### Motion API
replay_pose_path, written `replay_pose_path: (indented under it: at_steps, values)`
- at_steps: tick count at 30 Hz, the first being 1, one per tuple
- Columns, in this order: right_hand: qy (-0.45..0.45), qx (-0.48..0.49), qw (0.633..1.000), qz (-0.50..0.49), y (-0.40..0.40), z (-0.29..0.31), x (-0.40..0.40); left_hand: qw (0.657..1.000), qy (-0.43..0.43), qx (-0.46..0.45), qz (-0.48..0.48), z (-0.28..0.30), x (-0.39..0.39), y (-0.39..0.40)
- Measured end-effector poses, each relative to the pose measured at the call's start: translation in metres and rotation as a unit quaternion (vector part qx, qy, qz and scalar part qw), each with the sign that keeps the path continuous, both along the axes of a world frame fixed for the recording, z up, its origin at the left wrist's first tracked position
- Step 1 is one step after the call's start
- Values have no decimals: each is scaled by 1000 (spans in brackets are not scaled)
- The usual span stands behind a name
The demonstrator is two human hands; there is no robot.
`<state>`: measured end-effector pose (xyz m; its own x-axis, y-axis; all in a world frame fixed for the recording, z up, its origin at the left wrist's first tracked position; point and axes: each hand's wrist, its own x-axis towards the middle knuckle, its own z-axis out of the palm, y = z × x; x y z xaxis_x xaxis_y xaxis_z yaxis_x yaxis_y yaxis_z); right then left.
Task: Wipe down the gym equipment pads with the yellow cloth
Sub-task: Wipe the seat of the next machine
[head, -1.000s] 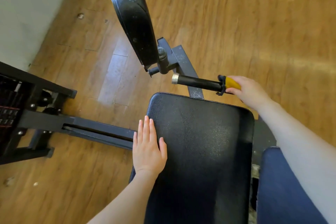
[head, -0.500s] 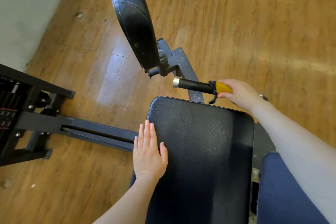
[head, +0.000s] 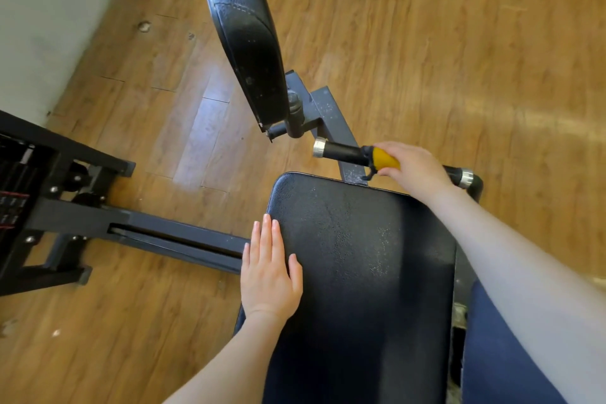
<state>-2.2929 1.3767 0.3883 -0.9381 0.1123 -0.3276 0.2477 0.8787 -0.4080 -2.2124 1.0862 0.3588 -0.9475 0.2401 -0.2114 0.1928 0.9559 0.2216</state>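
While your right hand (head: pixel 414 170) grips the yellow cloth (head: pixel 387 159) around the handle bar (head: pixel 344 152), twist as you slide. Keep your left hand (head: pixel 269 275) flat, fingers together, bracing the seat pad (head: pixel 370 256).

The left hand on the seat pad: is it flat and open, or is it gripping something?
Flat and open. The left hand lies palm down on the left edge of the black seat pad, fingers straight and together, holding nothing.

Pretty bright daylight all round. There's a soft glare streak across the brown wood-plank floor (head: pixel 492 121) on the right and a pale sheen patch left of the upright pad. The flat black vinyl seat pad (head: pixel 360 272) picks up speckly highlights. Wide-angle lens bends the edges, and the bottom-right corner is blurry.
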Motion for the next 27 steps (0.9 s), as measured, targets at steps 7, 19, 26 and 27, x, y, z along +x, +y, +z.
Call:
replay_pose_path:
  at_steps: [7,19,26,27]
  values:
    - [6,24,997,-67,40,3,40,1000,-17,13,6,0,1,1]
    - [118,-126,937,-303,-22,53,116,997,-80,-6,-2,20,2,0]
    - [35,-239,896,-372,-75,93,184,994,-104,-6,-17,83,66,-21]
    - [15,-233,901,-367,-84,97,196,994,-106,4,-16,92,78,-20]
